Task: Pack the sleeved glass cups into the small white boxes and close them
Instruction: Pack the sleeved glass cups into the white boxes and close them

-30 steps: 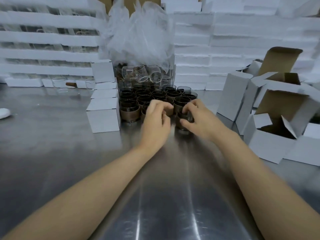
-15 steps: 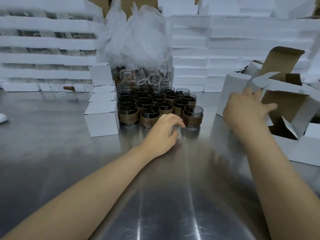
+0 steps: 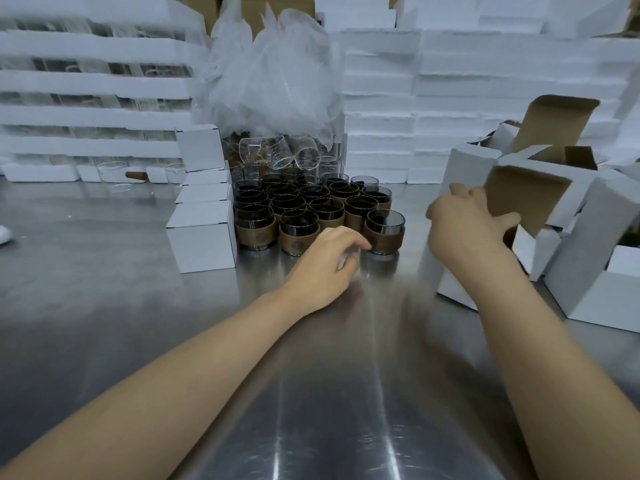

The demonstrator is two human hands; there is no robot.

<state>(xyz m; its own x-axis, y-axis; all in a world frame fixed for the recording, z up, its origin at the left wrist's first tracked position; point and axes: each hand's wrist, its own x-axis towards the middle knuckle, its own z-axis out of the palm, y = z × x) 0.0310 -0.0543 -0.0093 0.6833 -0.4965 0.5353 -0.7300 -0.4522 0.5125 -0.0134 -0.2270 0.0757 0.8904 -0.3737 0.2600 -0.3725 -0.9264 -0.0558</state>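
The steel worktop (image 3: 104, 306) carries everything, with stacked foam (image 3: 485, 81) behind. Open boxes (image 3: 588, 271) are heaped at the right, within reach. Shut boxes (image 3: 202, 237) stack at the left, out of the way. The cups (image 3: 301, 206) stand clustered between them. The right hand (image 3: 464, 230) has its grip closed on one box (image 3: 464, 168) wall, probably to draw it nearer. The left hand (image 3: 325, 265) rests loosely curled and empty beside the front cup (image 3: 384, 232), placed to take it.

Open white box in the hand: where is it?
Head view, right side: right hand grips the open white box, right of the sleeved cups, among other open boxes.
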